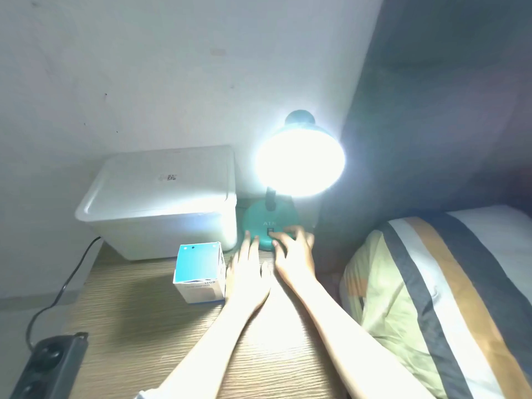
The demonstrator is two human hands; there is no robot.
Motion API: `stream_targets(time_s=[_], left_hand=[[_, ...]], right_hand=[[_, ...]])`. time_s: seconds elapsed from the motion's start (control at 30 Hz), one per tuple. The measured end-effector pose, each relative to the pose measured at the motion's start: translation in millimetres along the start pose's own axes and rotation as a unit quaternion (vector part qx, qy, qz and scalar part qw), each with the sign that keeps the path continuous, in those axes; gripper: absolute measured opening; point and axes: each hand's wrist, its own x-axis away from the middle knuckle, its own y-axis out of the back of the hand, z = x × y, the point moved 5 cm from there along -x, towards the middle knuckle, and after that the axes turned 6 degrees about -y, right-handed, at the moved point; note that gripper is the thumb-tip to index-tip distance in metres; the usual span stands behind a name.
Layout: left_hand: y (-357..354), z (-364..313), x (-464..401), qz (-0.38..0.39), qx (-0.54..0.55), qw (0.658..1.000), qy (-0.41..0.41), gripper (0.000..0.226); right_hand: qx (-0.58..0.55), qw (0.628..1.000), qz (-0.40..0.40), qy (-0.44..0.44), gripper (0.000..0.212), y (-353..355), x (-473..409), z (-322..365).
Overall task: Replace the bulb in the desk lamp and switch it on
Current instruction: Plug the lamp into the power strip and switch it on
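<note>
The teal desk lamp stands at the back of the wooden table, its round base (260,218) facing me. Its shade (300,156) is lit and glares bright white, so the bulb inside is hidden by the glare. My right hand (293,251) rests on the front right of the base, fingers spread by the small black switch (270,232). My left hand (249,267) lies flat on the table with its fingertips touching the base's front left edge. A blue and white bulb box (200,272) stands just left of my left hand.
A white lidded plastic bin (161,203) sits left of the lamp against the wall. A black power strip (49,367) and its cable (66,283) lie at the table's near left. A striped pillow (437,298) lies to the right of the wooden table (138,335).
</note>
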Motion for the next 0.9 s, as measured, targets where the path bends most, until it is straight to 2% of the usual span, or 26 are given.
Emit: stream_targets(time_s=[0.2, 0.47, 0.9], left_hand=[[0.5, 0.1, 2.2, -0.014, 0.008, 1.0, -0.011, 0.063], [1.9, -2.6, 3.0, -0.003, 0.006, 1.0, 0.0, 0.063], [2.8, -3.6, 3.3, 0.002, 0.004, 1.0, 0.0, 0.062]], right_hand=[[0.004, 0.999, -0.047, 0.025, 0.02, 2.9, 4.0, 1.3], [0.026, 0.999, -0.03, 0.035, 0.03, 4.0, 4.2, 4.7], [0.018, 1.0, -0.01, 0.017, 0.031, 3.1, 3.5, 3.5]])
